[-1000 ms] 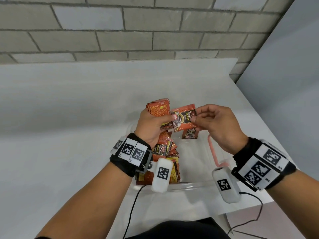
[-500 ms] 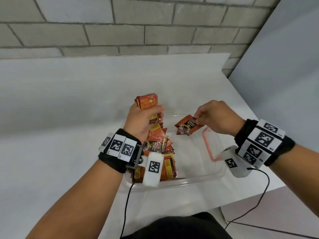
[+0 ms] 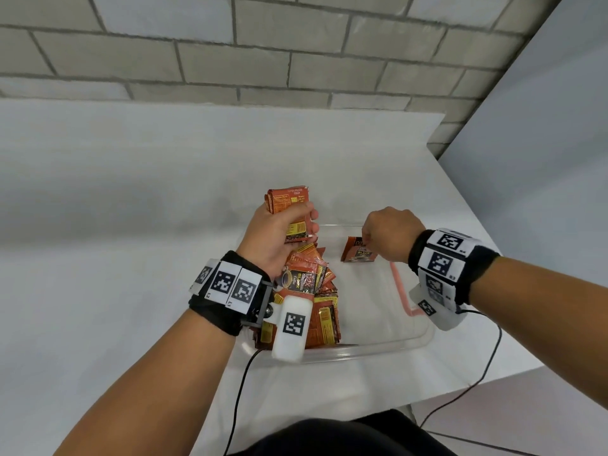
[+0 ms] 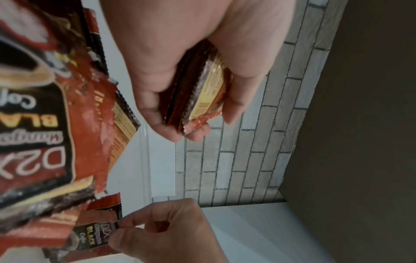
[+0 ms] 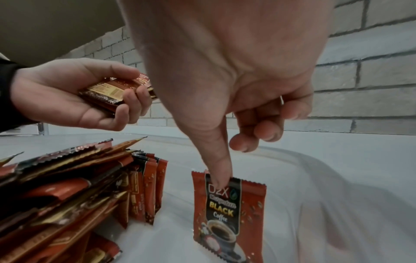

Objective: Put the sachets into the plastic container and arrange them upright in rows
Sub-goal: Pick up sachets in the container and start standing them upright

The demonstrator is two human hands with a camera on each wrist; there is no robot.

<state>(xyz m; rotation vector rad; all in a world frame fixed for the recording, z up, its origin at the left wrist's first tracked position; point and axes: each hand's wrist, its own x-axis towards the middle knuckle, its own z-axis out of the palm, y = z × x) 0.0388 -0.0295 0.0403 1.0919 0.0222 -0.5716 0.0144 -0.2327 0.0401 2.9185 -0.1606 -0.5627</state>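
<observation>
My left hand (image 3: 279, 230) grips a stack of red coffee sachets (image 3: 289, 209) above the far left corner of the clear plastic container (image 3: 362, 348). In the left wrist view the stack (image 4: 202, 89) sits between thumb and curled fingers. My right hand (image 3: 388, 238) pinches the top edge of a single sachet (image 3: 357, 253) and holds it upright on the container floor, right of the row. The right wrist view shows that sachet (image 5: 227, 213) standing, thumb on its front. A row of leaning sachets (image 3: 312, 291) fills the container's left side.
The container stands on a white table (image 3: 131, 209) near its front right corner. A pink strip (image 3: 399, 287) lies on the table beside the container's right wall. A brick wall (image 3: 230, 51) runs along the back. Cables (image 3: 477, 373) hang over the table's front edge.
My right hand has taken one sachet away from the left hand's stack and lowered it into the container, where it now stands upright. The left hand has stayed raised with its stack.
</observation>
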